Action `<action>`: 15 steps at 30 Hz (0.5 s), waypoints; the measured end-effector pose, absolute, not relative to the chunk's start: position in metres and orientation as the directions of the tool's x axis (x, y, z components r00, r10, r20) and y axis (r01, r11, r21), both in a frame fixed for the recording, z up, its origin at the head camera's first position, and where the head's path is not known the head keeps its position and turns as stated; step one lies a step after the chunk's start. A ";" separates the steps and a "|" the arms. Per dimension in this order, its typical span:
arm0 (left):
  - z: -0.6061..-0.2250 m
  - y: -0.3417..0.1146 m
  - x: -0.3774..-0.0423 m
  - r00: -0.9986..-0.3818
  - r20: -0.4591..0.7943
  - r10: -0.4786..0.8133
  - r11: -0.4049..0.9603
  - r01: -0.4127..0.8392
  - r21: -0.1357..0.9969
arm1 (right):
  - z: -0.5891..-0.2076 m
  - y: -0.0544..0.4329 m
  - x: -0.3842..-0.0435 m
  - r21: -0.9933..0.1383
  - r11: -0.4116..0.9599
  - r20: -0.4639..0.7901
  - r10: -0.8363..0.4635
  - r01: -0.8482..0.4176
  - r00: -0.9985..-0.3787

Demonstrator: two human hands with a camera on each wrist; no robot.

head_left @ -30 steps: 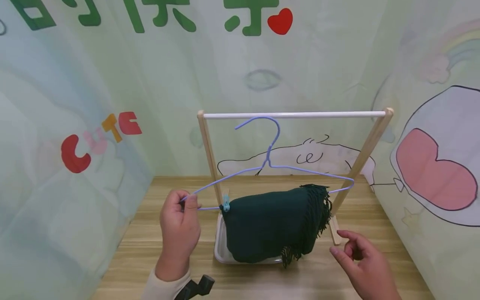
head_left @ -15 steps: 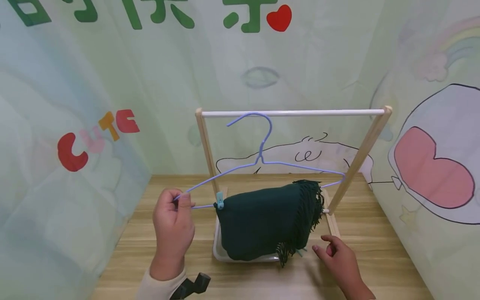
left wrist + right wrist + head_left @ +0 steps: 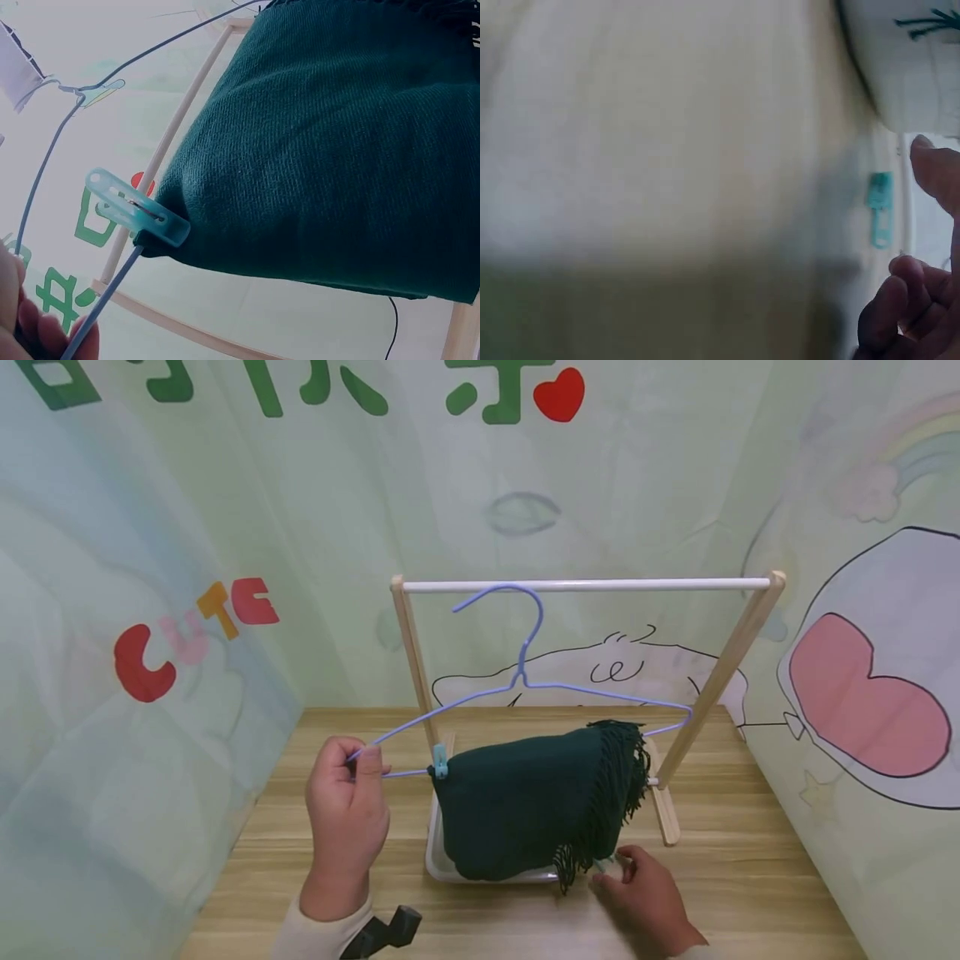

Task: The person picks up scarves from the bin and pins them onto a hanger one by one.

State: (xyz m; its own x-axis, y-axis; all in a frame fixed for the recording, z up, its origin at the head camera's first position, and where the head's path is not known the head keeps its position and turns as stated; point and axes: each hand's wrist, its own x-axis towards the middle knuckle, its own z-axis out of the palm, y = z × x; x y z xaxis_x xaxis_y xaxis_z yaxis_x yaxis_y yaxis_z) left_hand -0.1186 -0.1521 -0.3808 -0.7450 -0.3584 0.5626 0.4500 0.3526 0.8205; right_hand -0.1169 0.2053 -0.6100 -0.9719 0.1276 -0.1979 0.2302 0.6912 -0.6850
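My left hand (image 3: 348,810) grips the left end of a blue-violet clothes hanger (image 3: 450,700), which stands up in front of the rack. A dark green fringed scarf (image 3: 525,810) hangs folded over the hanger's lower bar. At its left corner a light blue clothespin (image 3: 139,210) clips scarf and bar together. My right hand (image 3: 648,893) is low, near the scarf's fringed right side. In the right wrist view a second, teal clothespin (image 3: 880,210) lies on the table, in the gap between thumb and fingers; neither visibly touches it.
A drying rack with wooden legs and a white rail (image 3: 600,586) stands behind the hanger. Under the scarf is a pale plastic tray (image 3: 437,852), mostly hidden. Printed cloth walls (image 3: 225,485) enclose the wooden table (image 3: 270,877) at the back and sides.
My right hand has moved left and inward, beside the loose clothespin. Left hand, hanger and scarf shifted slightly left at first, then stayed still.
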 end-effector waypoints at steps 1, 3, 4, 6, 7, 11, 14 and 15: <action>-0.381 -0.152 -0.118 -0.745 0.563 -0.358 0.353 0.451 0.820 | -0.612 0.204 -0.117 -0.667 0.704 -0.218 0.130 0.244 -0.967; -0.381 -0.152 -0.118 -0.744 0.564 -0.357 0.350 0.454 0.820 | -0.617 0.201 -0.117 -0.623 0.741 -0.230 0.131 0.249 -0.964; -0.382 -0.152 -0.118 -0.744 0.566 -0.357 0.350 0.455 0.819 | -0.619 0.200 -0.117 -0.603 0.759 -0.227 0.132 0.246 -0.965; -0.382 -0.152 -0.117 -0.742 0.568 -0.357 0.347 0.459 0.818 | -0.622 0.199 -0.117 -0.570 0.790 -0.206 0.132 0.228 -0.970; -0.382 -0.152 -0.117 -0.741 0.569 -0.357 0.345 0.461 0.818 | -0.623 0.199 -0.118 -0.563 0.797 -0.192 0.131 0.219 -0.972; -0.382 -0.151 -0.117 -0.741 0.570 -0.355 0.341 0.465 0.817 | -0.626 0.199 -0.118 -0.556 0.809 -0.141 0.134 0.191 -0.981; -0.382 -0.151 -0.117 -0.744 0.570 -0.349 0.342 0.466 0.816 | -0.627 0.198 -0.117 -0.558 0.810 -0.111 0.141 0.179 -0.984; -0.382 -0.150 -0.117 -0.745 0.570 -0.346 0.342 0.465 0.816 | -0.626 0.198 -0.117 -0.557 0.811 -0.107 0.144 0.180 -0.984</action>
